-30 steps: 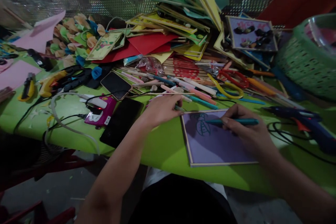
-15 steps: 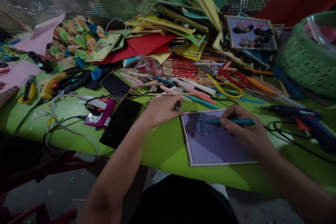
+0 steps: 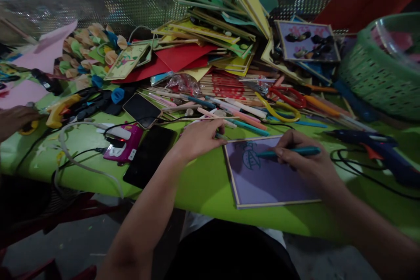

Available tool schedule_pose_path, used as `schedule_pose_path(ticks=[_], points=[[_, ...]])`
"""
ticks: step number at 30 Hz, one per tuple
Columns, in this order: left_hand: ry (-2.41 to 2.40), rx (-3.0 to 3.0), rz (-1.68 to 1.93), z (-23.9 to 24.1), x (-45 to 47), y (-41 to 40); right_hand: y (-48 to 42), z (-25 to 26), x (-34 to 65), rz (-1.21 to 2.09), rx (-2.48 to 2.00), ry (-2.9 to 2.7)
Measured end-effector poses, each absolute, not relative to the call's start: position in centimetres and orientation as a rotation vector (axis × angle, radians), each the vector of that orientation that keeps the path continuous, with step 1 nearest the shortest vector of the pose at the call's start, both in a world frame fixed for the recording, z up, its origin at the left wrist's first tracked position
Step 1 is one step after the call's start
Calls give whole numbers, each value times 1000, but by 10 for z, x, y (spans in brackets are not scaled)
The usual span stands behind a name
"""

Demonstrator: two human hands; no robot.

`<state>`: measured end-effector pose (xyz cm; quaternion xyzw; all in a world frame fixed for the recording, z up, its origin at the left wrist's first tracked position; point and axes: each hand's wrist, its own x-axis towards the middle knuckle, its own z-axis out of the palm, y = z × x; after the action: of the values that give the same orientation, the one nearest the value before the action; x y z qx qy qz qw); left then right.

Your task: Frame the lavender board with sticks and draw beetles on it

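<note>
Purple fills the thin-edged panel (image 3: 272, 188), which lies flat on the green surface (image 3: 200, 188), a dark teal drawing (image 3: 252, 158) near its upper left. On my feed I see the right hand (image 3: 308, 166) with its grip closed around a teal pen (image 3: 306, 151), tip at the drawing. The left hand (image 3: 200, 138) is just beside the panel's upper left corner; I cannot tell whether its grip holds anything. A glue gun (image 3: 380, 142) lies to the right.

View from my head, facing forward and down, close over the tabletop's (image 3: 200, 183) near edge, perforated panel (image 3: 141, 0) beyond its far edge
</note>
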<state>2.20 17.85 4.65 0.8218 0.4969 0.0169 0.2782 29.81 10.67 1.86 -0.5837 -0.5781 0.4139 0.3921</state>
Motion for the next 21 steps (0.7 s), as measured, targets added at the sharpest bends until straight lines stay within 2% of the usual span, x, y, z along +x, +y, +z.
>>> schedule_pose_path(ticks=[21], points=[[1338, 2202, 44, 48, 23, 178, 107, 23, 294, 1015, -1547, -1528]])
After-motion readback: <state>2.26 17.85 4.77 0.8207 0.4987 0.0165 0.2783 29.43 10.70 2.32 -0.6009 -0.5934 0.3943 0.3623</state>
